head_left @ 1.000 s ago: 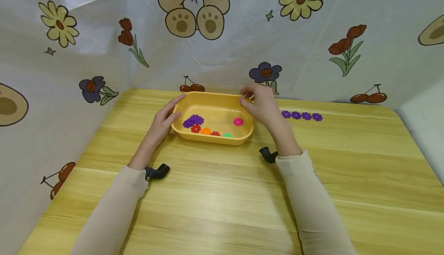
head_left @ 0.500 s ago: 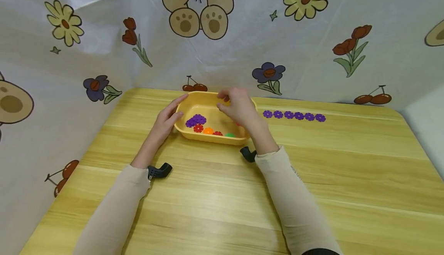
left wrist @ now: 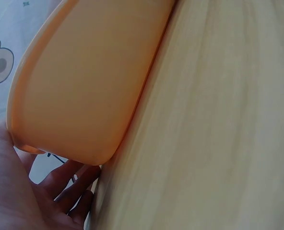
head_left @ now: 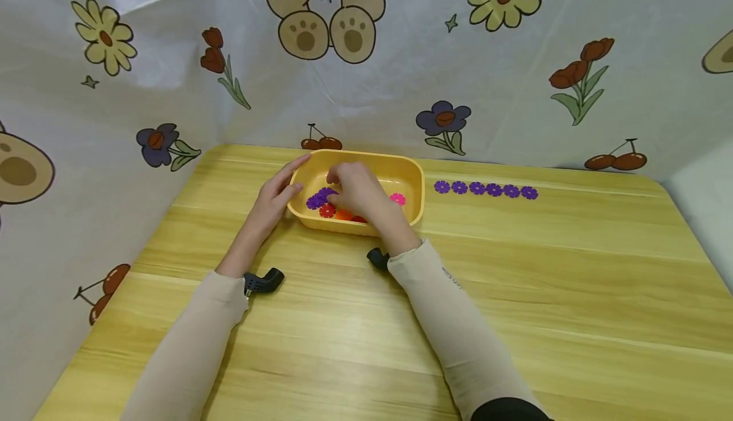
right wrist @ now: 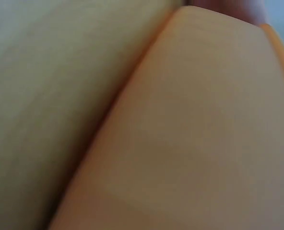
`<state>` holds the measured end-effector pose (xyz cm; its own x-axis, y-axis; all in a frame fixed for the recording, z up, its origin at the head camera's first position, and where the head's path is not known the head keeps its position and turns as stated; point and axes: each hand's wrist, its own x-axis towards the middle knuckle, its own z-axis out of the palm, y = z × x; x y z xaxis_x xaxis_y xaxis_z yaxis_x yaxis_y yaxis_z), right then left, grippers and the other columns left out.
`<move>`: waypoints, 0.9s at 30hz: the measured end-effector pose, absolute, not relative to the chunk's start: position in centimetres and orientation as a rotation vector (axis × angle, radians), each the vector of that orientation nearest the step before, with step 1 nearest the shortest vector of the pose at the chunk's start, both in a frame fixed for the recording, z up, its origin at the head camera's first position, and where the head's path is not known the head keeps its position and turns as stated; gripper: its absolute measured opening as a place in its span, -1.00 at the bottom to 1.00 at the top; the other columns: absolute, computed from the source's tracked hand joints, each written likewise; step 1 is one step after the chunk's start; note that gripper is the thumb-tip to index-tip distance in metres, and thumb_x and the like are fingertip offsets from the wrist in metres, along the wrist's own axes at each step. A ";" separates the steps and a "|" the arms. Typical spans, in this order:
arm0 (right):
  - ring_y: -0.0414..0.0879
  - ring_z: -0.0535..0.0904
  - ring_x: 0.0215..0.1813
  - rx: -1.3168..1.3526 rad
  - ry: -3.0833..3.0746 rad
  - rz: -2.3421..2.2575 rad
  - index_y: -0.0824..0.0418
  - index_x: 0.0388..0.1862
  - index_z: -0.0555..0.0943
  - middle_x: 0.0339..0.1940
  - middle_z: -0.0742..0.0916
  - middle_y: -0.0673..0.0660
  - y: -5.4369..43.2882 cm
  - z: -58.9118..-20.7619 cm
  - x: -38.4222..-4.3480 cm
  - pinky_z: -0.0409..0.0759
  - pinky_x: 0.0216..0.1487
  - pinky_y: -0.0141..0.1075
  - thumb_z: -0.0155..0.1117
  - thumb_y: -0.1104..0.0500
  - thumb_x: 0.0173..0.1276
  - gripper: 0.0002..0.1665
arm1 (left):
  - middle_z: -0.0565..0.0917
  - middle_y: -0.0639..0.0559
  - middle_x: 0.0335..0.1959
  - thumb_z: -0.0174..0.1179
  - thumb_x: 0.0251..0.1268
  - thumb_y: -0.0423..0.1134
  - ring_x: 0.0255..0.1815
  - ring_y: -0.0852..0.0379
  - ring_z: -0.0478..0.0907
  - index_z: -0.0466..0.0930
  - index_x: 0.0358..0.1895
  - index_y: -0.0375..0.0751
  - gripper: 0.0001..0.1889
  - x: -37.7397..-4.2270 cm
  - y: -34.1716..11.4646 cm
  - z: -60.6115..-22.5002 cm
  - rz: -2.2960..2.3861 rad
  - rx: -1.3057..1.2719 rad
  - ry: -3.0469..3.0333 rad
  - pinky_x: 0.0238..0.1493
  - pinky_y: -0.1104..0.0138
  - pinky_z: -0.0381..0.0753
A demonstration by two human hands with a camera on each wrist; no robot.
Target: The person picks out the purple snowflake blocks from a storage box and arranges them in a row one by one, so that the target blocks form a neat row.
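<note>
A yellow plastic tray (head_left: pixel 415 182) stands near the table's back edge. My left hand (head_left: pixel 270 201) holds its left end, thumb over the rim and the other fingers along the outside wall, as the left wrist view shows too. Over the tray's inside, my right hand (head_left: pixel 359 192) reaches in from the right, its thumb and forefinger apart beside a heap of purple snowflake discs (head_left: pixel 318 199). Close by lie a red snowflake disc (head_left: pixel 327 210) and an orange disc (head_left: pixel 343 215). A pink snowflake disc (head_left: pixel 397 199) lies right of the hand. The right wrist view is blurred and shows mainly the tray's outer wall.
Right of the tray, several purple snowflake discs (head_left: pixel 477 188) lie in a straight row on the wooden table (head_left: pixel 515 294). A patterned cloth (head_left: pixel 366 90) hangs directly behind the table. Black wrist cameras (head_left: pixel 266 281) stick out below both hands.
My right hand has moved left from the tray's right rim into the tray, down towards the purple discs. It uncovered more of the purple row. The left hand keeps its hold on the tray.
</note>
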<state>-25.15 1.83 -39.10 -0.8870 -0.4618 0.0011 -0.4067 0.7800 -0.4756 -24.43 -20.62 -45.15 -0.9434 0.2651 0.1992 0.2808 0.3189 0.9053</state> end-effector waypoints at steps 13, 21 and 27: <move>-0.03 0.62 -0.08 -0.720 2.860 -0.653 0.18 0.02 0.79 -0.13 0.79 0.08 1.4 -39.9 -25.1 0.67 0.11 -0.22 0.57 0.08 0.34 -0.67 | 0.32 0.14 0.65 0.02 0.63 -0.33 0.65 0.02 0.27 0.34 0.62 0.21 -0.40 -24.3 -20.5 -44.9 -1.758 -0.529 -2.521 0.61 0.00 0.33; -0.01 0.60 -0.13 -0.677 2.901 -0.708 0.18 -0.02 0.78 -0.18 0.77 0.08 1.8 -39.7 -25.0 0.67 0.04 -0.21 0.57 0.05 0.32 -0.67 | 0.31 0.16 0.66 0.02 0.64 -0.30 0.66 0.02 0.26 0.33 0.63 0.24 -0.41 -24.4 -20.4 -44.9 -1.746 -0.524 -2.532 0.62 0.00 0.32; -0.01 0.60 -0.12 -0.651 2.868 -0.804 0.22 -0.04 0.78 -0.15 0.78 0.12 2.3 -39.3 -24.9 0.70 0.04 -0.23 0.58 0.06 0.30 -0.66 | 0.30 0.17 0.66 0.02 0.64 -0.29 0.68 0.03 0.23 0.33 0.62 0.23 -0.41 -24.4 -20.5 -44.8 -1.740 -0.529 -2.531 0.64 -0.01 0.27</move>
